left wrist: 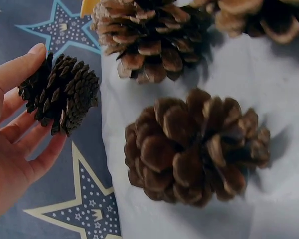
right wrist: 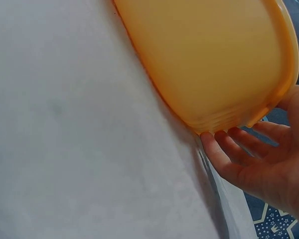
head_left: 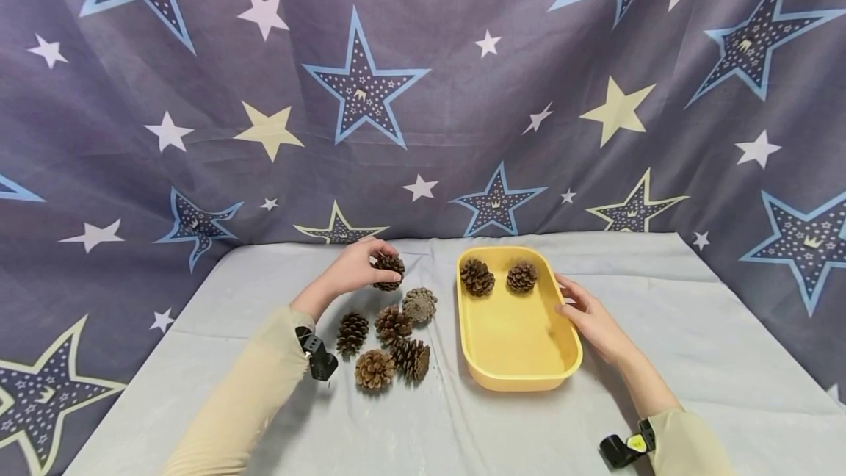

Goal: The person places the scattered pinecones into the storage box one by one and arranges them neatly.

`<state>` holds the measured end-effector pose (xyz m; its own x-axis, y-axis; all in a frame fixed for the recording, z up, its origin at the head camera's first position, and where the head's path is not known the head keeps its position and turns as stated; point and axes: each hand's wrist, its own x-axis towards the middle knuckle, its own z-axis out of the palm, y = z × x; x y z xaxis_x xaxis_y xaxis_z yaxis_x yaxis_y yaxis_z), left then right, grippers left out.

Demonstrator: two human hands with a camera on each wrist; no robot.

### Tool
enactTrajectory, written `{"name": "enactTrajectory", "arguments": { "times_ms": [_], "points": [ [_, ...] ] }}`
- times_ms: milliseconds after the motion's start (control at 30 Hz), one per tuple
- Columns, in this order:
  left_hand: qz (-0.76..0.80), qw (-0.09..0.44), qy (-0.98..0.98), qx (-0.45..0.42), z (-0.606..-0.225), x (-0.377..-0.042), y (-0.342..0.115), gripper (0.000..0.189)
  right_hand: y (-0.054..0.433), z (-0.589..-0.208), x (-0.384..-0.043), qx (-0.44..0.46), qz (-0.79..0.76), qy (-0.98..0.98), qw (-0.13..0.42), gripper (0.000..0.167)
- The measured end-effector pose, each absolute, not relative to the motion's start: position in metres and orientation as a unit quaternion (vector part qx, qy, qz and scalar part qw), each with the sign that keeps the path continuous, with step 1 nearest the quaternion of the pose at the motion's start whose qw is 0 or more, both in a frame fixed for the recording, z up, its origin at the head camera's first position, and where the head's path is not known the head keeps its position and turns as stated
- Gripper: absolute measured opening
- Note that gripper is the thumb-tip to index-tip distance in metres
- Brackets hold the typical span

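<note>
My left hand [head_left: 357, 267] grips a dark brown pine cone [left wrist: 62, 94] between thumb and fingers, at the back of the table. Closer to me lies a loose group of several pine cones, among them a pale greyish one [head_left: 419, 305] and a lighter brown one [head_left: 374, 370]. To their right stands a yellow rectangular tub [head_left: 522, 383] with rounded corners. Two pine cones sit inside its far end, one at the left [head_left: 476, 278] and one at the right [head_left: 522, 277]. My right hand [head_left: 598, 325] holds the tub's right side, thumb at the rim and fingertips against the outer wall.
A pale grey cloth [head_left: 667, 300] covers the table. Behind it hangs a dark curtain [head_left: 423, 109] printed with stars. Black wrist cameras are strapped over both beige sleeves [head_left: 258, 380].
</note>
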<state>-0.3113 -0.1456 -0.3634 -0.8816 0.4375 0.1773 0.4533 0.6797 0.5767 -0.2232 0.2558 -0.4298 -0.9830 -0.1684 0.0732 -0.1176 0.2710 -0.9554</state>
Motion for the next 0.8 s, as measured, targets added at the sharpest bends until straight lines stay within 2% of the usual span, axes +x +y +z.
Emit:
{"name": "enactTrajectory", "arguments": {
  "times_ms": [400, 800],
  "points": [
    [-0.328, 0.04, -0.904, -0.272, -0.357, -0.309, -0.128, 0.042, 0.256, -0.43, -0.223, -0.081, -0.598, 0.797, 0.028, 0.06],
    [-0.352, 0.039, -0.887, -0.297, -0.351, -0.307, -0.098, 0.042, 0.256, -0.429, -0.223, -0.084, -0.598, 0.796, 0.029, 0.06]
  ]
}}
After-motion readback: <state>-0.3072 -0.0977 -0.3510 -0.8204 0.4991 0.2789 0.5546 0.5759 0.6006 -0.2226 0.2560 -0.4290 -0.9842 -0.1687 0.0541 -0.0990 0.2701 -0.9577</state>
